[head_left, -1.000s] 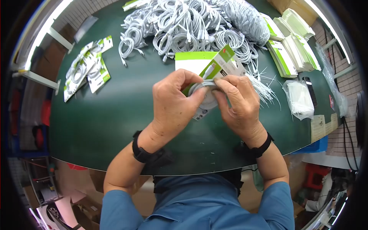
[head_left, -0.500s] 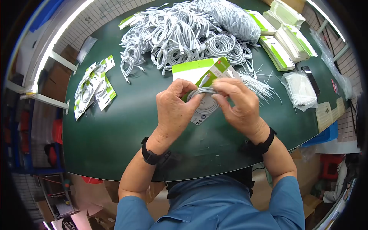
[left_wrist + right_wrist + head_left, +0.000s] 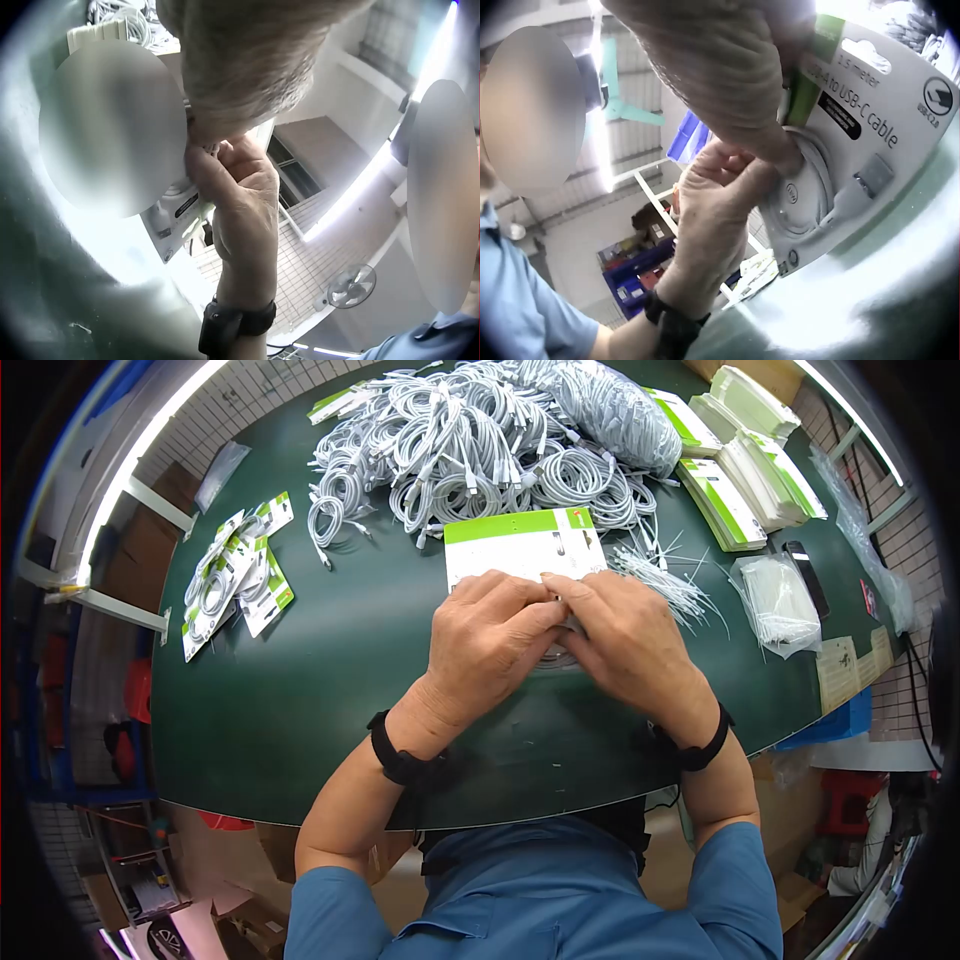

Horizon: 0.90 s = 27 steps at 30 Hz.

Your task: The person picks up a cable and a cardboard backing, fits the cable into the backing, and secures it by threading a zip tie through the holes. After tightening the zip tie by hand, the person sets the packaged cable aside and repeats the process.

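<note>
A packaging card [image 3: 847, 105] printed "USB-A to USB-C cable" carries a coiled grey-white USB cable [image 3: 826, 169], its plug standing out from the card in the right wrist view. My left hand [image 3: 490, 635] and right hand [image 3: 635, 645] come together over the coil, with thumbs and fingertips pinching at its upper edge. In the head view the hands cover most of the card, and just the lower bend of the coil shows beneath them. Fingertips overlap there, so I cannot tell what lies between them. Behind the hands, a white card with a green band [image 3: 500, 528] lies on the table.
A large heap of coiled cables [image 3: 440, 450] fills the table's far side. Carded cables [image 3: 235, 575] lie at left. Loose white cable ties [image 3: 665, 580], a bag of ties [image 3: 780, 605], a dark phone [image 3: 806, 577] and stacks of cards [image 3: 722, 505] are at right.
Both hands have closed in on each other over the coil and now hide most of it. Earlier the coil and card showed between them. The head view has shifted slightly.
</note>
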{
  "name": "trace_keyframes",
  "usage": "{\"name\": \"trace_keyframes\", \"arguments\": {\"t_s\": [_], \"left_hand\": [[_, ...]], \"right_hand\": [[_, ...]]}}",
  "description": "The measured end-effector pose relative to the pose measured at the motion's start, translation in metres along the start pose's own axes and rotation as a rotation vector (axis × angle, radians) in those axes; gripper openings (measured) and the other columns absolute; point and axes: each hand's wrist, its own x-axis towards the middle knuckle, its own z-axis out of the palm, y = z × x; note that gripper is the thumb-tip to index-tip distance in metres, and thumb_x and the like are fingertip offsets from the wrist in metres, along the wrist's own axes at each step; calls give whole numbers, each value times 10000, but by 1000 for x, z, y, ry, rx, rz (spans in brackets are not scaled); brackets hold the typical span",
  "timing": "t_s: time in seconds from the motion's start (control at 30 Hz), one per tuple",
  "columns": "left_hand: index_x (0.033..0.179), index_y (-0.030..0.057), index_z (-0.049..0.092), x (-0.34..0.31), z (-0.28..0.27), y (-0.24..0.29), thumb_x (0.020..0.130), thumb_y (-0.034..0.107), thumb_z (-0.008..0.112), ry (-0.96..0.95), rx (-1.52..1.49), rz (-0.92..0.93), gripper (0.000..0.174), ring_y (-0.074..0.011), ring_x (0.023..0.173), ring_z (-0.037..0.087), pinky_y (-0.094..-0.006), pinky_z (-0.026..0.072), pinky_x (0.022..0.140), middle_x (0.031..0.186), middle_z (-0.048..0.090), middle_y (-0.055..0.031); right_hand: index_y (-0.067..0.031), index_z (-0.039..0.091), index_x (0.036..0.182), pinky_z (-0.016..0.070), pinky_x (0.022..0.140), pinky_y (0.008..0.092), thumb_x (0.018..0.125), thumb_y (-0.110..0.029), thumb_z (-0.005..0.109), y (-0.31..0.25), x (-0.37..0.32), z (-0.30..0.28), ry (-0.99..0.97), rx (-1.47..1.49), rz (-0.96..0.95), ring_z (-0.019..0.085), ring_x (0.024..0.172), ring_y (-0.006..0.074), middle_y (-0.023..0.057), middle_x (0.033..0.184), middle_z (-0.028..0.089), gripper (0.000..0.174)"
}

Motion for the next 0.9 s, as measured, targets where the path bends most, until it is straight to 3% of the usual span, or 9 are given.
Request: {"name": "trace_keyframes", "arguments": {"t_s": [0.17,0.43,0.57,0.67,0.7,0.77,0.83,0.87,0.9], "left_hand": [[1043,84,770,-5,2,6,732,-4,876,81,-53,-136,340,-296,1021,676,-414,562,866,1158,709,-68],[911,19,677,-3,-2,-5,733,-14,898,166,-46,-56,286,-328,1077,675,-408,575,874,1228,662,-179],[857,24,657,-9,-3,-11,763,25,924,210,-117,-144,283,-324,1141,680,-405,573,902,1286,637,-189],[1178,-17,606,-10,6,0,787,17,915,290,-310,-435,500,-254,1183,665,-376,590,875,1322,635,-180],[1285,-31,589,-10,7,4,794,14,912,322,-372,-527,589,-230,1197,660,-366,595,866,1334,634,-176],[1467,-54,437,-8,-1,12,859,55,893,217,-652,-723,768,-206,972,705,-289,589,832,1333,636,-163],[1447,-73,482,-2,-5,19,899,62,869,234,-1103,-898,684,-171,916,704,-276,587,820,1260,687,-144],[1345,-87,589,-3,-6,16,963,78,813,184,-1063,-927,473,-130,841,708,-251,593,734,1114,750,-118],[1308,-85,617,-3,-7,12,971,78,800,163,-1094,-942,417,-119,808,707,-244,589,693,1091,757,-117]], "right_hand": [[-97,736,1273,561,674,423,847,-107,838,4,-4,3,139,201,81,702,759,312,103,927,713,438],[-153,754,1307,543,599,398,871,-96,838,0,-2,6,221,224,49,696,706,271,85,878,702,447],[-125,743,1321,578,639,376,888,-95,838,4,-2,7,240,301,133,750,796,272,131,1004,760,444],[-47,697,1357,624,763,390,889,-93,850,1,0,9,311,414,237,792,958,331,219,1164,777,494],[-34,690,1357,624,774,394,889,-89,848,2,-1,7,307,413,272,792,964,336,226,1150,776,497],[-7,674,1358,624,797,402,890,-81,844,3,1,3,305,413,319,791,975,347,240,1121,774,503],[25,668,1340,614,824,372,913,-75,829,2,0,2,284,498,346,788,976,290,229,1092,779,468],[27,667,1340,611,828,365,917,-78,829,3,-1,5,279,550,354,785,972,273,217,1087,782,465],[29,667,1339,608,833,358,921,-80,829,4,-3,7,271,602,367,782,968,256,205,1081,784,462]]}}
